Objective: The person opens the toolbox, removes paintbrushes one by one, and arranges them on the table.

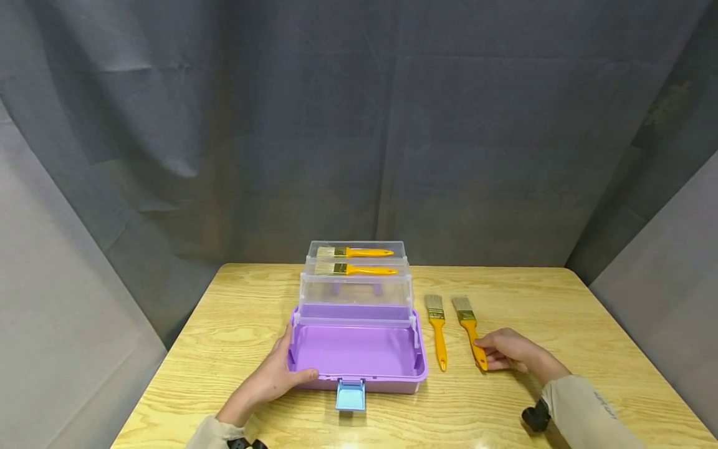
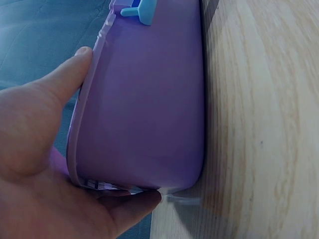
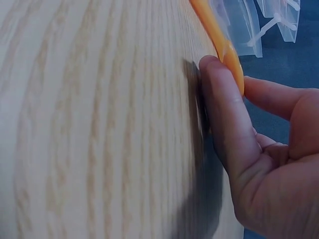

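A purple storage box (image 1: pixel 359 352) stands with its lid up, its bottom bare and its clear trays (image 1: pixel 356 290) fanned out behind. My left hand (image 1: pixel 276 376) holds the box's front left corner, thumb on the front rim (image 2: pixel 94 64) and fingers along the side. To the right of the box, my right hand (image 1: pixel 512 350) pinches the handle end of a yellow-handled paintbrush (image 1: pixel 469 323) between thumb and fingers; its bristles point away from me. Another paintbrush (image 1: pixel 439 335) lies between it and the box. Two more, an upper paintbrush (image 1: pixel 367 252) and a lower paintbrush (image 1: pixel 370 270), lie crosswise in the trays.
A light blue latch (image 1: pixel 351 396) hangs from the front of the box. Everything stands on a wooden table (image 1: pixel 235 324). Dark grey curtain (image 1: pixel 314 125) hangs behind the table's far edge, with paler panels at both sides.
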Demonstrator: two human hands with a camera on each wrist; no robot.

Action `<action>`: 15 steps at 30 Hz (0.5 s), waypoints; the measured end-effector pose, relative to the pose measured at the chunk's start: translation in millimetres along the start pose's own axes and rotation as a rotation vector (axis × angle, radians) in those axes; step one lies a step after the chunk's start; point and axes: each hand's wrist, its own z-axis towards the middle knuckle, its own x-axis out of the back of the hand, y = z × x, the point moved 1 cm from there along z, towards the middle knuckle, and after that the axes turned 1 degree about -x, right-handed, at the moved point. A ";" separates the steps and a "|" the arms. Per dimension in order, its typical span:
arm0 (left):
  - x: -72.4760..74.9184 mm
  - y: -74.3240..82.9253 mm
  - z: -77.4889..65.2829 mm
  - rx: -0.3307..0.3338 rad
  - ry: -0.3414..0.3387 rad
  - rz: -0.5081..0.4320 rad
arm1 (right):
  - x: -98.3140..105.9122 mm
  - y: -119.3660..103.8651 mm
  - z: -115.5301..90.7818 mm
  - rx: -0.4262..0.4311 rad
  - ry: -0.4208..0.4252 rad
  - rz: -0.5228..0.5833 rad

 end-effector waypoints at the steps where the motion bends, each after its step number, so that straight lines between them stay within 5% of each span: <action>1: 0.0 0.0 0.0 -0.003 0.002 0.000 | -0.1 -0.1 0.1 0.000 0.002 -0.001; 15: 0.1 0.0 -0.1 -0.001 0.004 0.001 | -6.2 -1.6 -0.7 -0.039 0.111 -0.090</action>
